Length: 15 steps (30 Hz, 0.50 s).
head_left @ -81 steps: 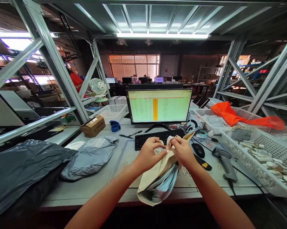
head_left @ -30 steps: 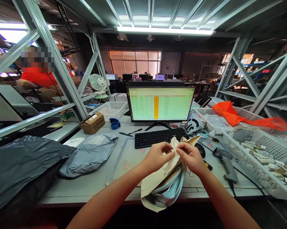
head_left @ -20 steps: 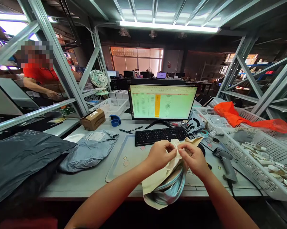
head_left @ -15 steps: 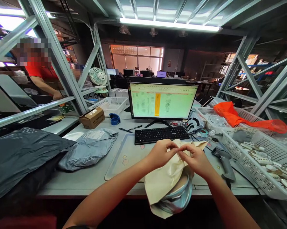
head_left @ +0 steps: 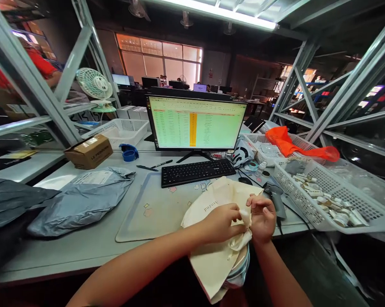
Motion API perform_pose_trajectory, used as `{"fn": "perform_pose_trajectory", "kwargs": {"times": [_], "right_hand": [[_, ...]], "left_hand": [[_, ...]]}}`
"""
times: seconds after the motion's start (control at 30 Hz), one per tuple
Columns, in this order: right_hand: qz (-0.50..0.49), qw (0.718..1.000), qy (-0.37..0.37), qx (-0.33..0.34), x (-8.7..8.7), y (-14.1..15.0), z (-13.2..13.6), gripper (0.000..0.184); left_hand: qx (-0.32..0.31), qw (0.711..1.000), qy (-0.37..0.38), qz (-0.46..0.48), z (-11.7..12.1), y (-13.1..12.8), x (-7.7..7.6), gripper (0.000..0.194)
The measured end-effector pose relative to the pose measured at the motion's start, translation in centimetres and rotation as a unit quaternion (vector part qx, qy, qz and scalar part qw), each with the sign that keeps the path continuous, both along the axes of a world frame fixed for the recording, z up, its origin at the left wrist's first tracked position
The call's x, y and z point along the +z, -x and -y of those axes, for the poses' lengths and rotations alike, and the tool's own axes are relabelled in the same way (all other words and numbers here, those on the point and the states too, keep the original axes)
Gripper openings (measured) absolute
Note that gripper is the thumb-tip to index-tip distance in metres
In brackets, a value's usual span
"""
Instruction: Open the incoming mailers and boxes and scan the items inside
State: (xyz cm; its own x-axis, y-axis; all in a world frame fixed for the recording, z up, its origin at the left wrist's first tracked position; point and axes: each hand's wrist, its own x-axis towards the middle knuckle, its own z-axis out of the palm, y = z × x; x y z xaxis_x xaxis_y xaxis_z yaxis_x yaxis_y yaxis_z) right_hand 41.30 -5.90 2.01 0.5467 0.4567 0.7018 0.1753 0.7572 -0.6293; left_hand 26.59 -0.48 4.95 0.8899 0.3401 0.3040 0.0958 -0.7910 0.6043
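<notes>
A cream bag (head_left: 208, 211) with small dark lettering slants over the desk's front edge, its top bunched and twisted. My left hand (head_left: 226, 221) is closed on the bunched fabric from the left. On the right, my right hand (head_left: 263, 217) has curled fingers at the bag's gathered edge, palm partly toward me; exactly what its fingertips pinch is hidden. A shiny silvery-blue item (head_left: 239, 273) shows through the bag's lower right side, mostly covered. Beyond the bag lie a black keyboard (head_left: 197, 171) and a pale desk mat (head_left: 138, 217).
A monitor (head_left: 197, 123) stands behind the keyboard. Grey mailer bags (head_left: 86, 200), a carton (head_left: 89, 152) and a blue tape roll (head_left: 128, 152) lie left. To the right are a handheld scanner (head_left: 275, 200), a white basket of small bottles (head_left: 310, 204) and orange mesh (head_left: 295, 145).
My hands, together at the bag's top before, have moved slightly apart and lower. The bag's upper part now spreads flatter, showing its lettering. The view has shifted right and down.
</notes>
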Motion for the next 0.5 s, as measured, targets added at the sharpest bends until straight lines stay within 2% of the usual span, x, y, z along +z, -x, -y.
{"fn": "perform_pose_trajectory", "kwargs": {"times": [0.1,0.17,0.27,0.3,0.37,0.5], "right_hand": [[0.017,0.998,0.015,-0.051,-1.2,-0.8,1.9,0.014],[0.093,0.986,0.053,-0.125,-2.2,-1.4,4.0,0.012],[0.262,0.923,0.163,-0.229,-4.1,-2.3,7.5,0.025],[0.295,0.902,0.207,-0.239,-4.9,-2.5,8.5,0.026],[0.299,0.881,0.281,-0.235,-6.4,-2.8,10.1,0.029],[0.246,0.877,0.346,-0.225,-8.7,-2.9,12.0,0.026]], "left_hand": [[-0.006,0.997,-0.058,-0.047,1.0,-2.0,-1.0,0.017],[-0.005,0.99,-0.115,-0.087,1.5,-3.0,-1.8,0.02],[-0.033,0.966,-0.198,-0.161,1.9,-4.1,-3.2,0.019],[-0.047,0.958,-0.216,-0.184,1.9,-4.4,-3.6,0.018],[-0.076,0.945,-0.234,-0.215,1.7,-4.7,-4.2,0.017],[-0.104,0.943,-0.24,-0.207,0.9,-4.3,-4.4,0.021]]}}
